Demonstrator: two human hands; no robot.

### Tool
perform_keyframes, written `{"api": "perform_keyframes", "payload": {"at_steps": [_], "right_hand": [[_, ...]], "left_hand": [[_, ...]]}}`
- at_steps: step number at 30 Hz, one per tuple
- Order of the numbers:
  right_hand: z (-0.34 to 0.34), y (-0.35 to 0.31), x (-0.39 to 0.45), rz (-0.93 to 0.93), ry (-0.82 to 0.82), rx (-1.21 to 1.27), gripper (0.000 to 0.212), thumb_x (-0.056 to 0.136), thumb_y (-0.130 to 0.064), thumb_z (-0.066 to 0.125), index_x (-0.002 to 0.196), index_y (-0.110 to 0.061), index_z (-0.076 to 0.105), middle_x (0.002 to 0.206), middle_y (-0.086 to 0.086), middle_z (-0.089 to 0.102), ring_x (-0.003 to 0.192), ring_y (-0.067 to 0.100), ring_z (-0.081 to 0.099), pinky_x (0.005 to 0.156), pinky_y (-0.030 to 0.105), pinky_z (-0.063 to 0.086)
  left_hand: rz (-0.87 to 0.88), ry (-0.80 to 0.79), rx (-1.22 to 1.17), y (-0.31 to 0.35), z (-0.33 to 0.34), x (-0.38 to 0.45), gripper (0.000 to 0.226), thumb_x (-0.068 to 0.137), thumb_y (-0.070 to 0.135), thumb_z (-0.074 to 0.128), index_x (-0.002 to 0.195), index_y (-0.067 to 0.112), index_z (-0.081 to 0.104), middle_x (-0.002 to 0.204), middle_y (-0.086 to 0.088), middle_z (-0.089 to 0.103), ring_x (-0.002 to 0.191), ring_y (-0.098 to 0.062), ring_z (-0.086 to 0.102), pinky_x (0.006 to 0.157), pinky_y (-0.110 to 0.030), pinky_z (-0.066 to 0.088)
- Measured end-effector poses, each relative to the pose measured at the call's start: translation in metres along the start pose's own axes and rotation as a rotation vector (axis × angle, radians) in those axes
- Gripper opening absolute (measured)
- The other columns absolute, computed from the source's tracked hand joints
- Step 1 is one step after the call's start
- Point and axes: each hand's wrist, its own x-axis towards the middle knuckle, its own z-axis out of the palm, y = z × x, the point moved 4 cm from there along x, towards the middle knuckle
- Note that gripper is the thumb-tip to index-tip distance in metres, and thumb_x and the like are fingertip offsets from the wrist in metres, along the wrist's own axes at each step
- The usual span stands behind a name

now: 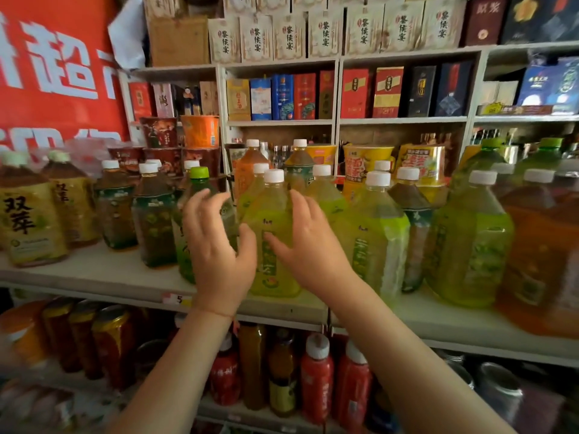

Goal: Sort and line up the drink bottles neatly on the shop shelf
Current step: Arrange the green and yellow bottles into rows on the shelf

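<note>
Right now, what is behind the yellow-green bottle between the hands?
Behind the yellow-green bottle stand more white-capped bottles, pale green and orange. Their lower parts are hidden.

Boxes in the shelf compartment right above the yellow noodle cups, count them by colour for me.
Red boxes: 2
Dark boxes: 2
Total: 4
</note>
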Motion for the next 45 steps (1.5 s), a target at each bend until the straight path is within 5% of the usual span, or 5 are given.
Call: {"api": "perform_keyframes", "payload": {"at_steps": [10, 20, 32, 36, 45], "right_hand": [[-0.019, -0.003, 0.020, 0.083, -0.111, -0.180, 0.088, 0.080, -0.065, 0.069, 0.141, -0.010, 0.040, 0.135, 0.006, 0.046, 0.127, 0.023, 0.044, 0.102, 0.033, 0.044], [0.015, -0.012, 0.036, 0.247, -0.302, 0.076, 0.098, 0.071, -0.064, 0.078, 0.144, -0.022, 0.026, 0.093, -0.006, 0.058, 0.065, 0.015, 0.068, 0.051, 0.035, 0.061], [0.102, -0.042, 0.062, 0.191, -0.289, 0.334, 0.096, 0.080, -0.030, 0.080, 0.157, -0.029, 0.022, 0.144, 0.009, 0.045, 0.122, 0.027, 0.056, 0.093, 0.044, 0.056], [0.078, -0.024, 0.054, 0.230, -0.049, 0.404, 0.035, 0.094, -0.008, 0.058, 0.126, -0.019, 0.066, 0.112, 0.001, 0.070, 0.092, 0.019, 0.070, 0.075, 0.041, 0.062], [-0.059, -0.012, -0.001, 0.092, 0.842, -0.282, 0.024, 0.084, -0.012, 0.057, 0.106, -0.008, 0.065, 0.108, 0.011, 0.059, 0.104, 0.029, 0.050, 0.087, 0.043, 0.039]], "left_hand": [[-0.735, -0.225, -0.127, -0.075, 0.005, 0.016, 0.127, 0.062, 0.044, 0.094, 0.157, 0.034, 0.012, 0.158, -0.006, 0.033, 0.143, -0.028, 0.036, 0.115, -0.049, 0.036], [-0.611, -0.010, -0.450, -0.081, -0.042, 0.028, 0.106, 0.058, 0.050, 0.090, 0.145, 0.051, 0.029, 0.145, 0.008, 0.050, 0.129, -0.015, 0.055, 0.105, -0.051, 0.050], [-0.416, -0.224, -0.624, -0.068, -0.084, 0.045, 0.085, 0.072, 0.021, 0.086, 0.143, 0.032, 0.041, 0.127, 0.005, 0.065, 0.114, -0.013, 0.067, 0.096, -0.046, 0.057], [-0.428, -0.305, -0.690, -0.061, -0.064, 0.029, 0.092, 0.068, 0.031, 0.087, 0.146, 0.031, 0.039, 0.129, 0.004, 0.065, 0.117, -0.017, 0.066, 0.098, -0.051, 0.055], [-0.364, -0.333, -0.601, -0.004, 0.010, 0.005, 0.107, 0.065, 0.049, 0.089, 0.151, 0.036, 0.028, 0.145, 0.007, 0.048, 0.133, -0.015, 0.050, 0.109, -0.049, 0.046]]}}
